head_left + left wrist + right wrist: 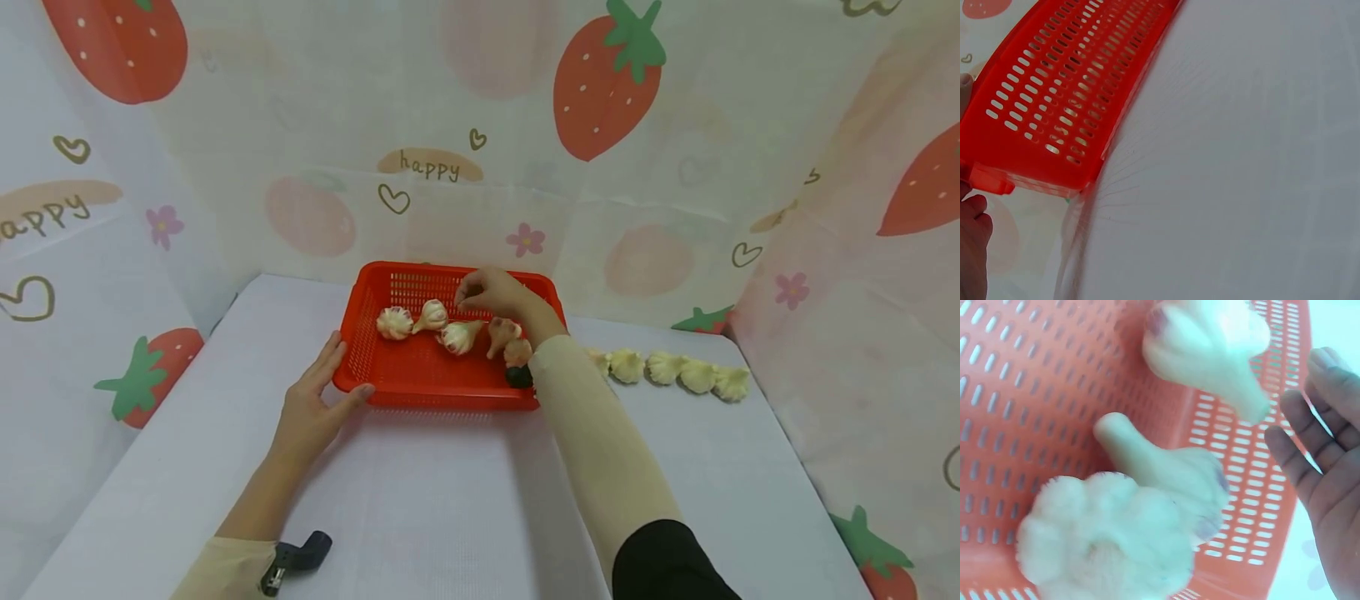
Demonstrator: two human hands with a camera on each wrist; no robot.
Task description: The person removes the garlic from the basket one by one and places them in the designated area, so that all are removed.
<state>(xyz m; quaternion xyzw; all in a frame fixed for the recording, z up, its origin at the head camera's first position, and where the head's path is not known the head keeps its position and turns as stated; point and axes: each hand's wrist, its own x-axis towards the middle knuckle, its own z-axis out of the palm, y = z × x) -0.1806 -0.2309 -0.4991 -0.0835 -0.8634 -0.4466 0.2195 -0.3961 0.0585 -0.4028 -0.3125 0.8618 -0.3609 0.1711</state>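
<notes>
In the head view a red plastic basket [442,379] sits on the white table. My left hand [311,412] holds its near left corner, thumb at the front rim and fingers against the left side. Inside lie a white garlic bulb [394,322], another garlic bulb [432,315] and a third garlic bulb [459,337]; browner, shaded bulbs [503,332] sit to their right, partly behind my forearm. Over the basket's far side hovers my right hand [491,292], fingers loosely bent. The right wrist view shows that hand [1335,462] apart from the bulbs, holding nothing.
Right of the basket, several pale yellow pleated pieces [697,376] resembling dumplings form a row, its left end behind my right sleeve. Strawberry-print cloth [465,217] hangs behind and beside the table. A black device [303,553] is strapped at my left wrist.
</notes>
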